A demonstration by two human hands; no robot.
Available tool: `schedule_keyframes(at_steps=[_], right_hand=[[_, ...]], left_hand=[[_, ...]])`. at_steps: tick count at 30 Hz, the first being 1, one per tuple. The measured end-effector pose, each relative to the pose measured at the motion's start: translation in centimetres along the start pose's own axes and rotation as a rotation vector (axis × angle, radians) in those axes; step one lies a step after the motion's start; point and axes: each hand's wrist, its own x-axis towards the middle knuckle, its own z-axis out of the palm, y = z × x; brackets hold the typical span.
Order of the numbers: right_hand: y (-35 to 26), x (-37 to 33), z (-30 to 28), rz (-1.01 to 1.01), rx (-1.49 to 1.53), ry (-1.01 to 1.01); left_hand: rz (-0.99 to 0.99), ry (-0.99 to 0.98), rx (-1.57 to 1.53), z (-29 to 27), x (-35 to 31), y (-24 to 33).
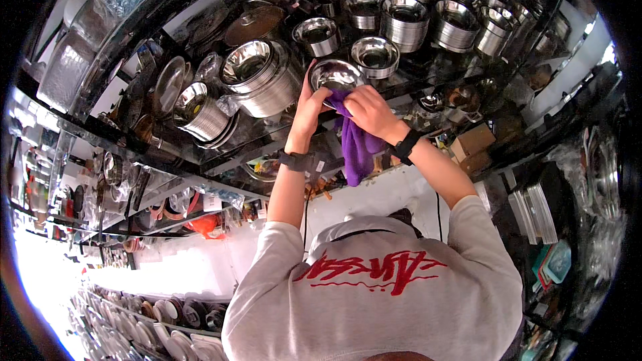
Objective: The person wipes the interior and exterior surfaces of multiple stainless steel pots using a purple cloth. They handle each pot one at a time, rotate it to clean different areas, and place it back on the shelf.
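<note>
A shiny steel bowl (pixel 332 72) is tilted in front of me at the edge of the shelf. My left hand (pixel 309 112) grips its left side, fingers behind the wall and thumb near the rim. With closed fingers, my right hand (pixel 372 111) presses a purple cloth (pixel 359 154) against the bowl's near rim, and the rest of the cloth hangs down below. Just beyond, to the right, sits another steel bowl (pixel 375 55). A tall stack of wide steel bowls (pixel 264 90) stands close to my left hand.
Several stacks of steel bowls (pixel 405 27) fill the back right of the shelf. A leaning stack of smaller bowls (pixel 200 117) and a brown round lid (pixel 255 25) are at left. Lower right holds a cardboard box (pixel 472 142) and white stacked trays (pixel 535 210).
</note>
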Motion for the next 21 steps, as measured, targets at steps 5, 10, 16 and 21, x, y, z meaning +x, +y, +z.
schedule_keyframes(at_steps=[5, 10, 16, 21], right_hand=[[1.1, -0.1, -1.8, -0.369, 0.099, 0.056], [0.3, 0.2, -3.1, -0.234, 0.222, 0.029], [1.3, 0.7, -3.9, 0.067, 0.226, 0.185], [0.1, 2.2, -2.7, 0.326, 0.149, 0.429]], left_hand=[[-0.287, -0.131, -0.114, -4.1, 1.5, 0.4], [-0.112, -0.271, -0.092, -3.2, 1.5, 0.1], [0.562, -0.637, 0.409, -3.6, 1.1, 0.6], [0.191, -0.407, 0.147, -3.9, 0.4, -4.0]])
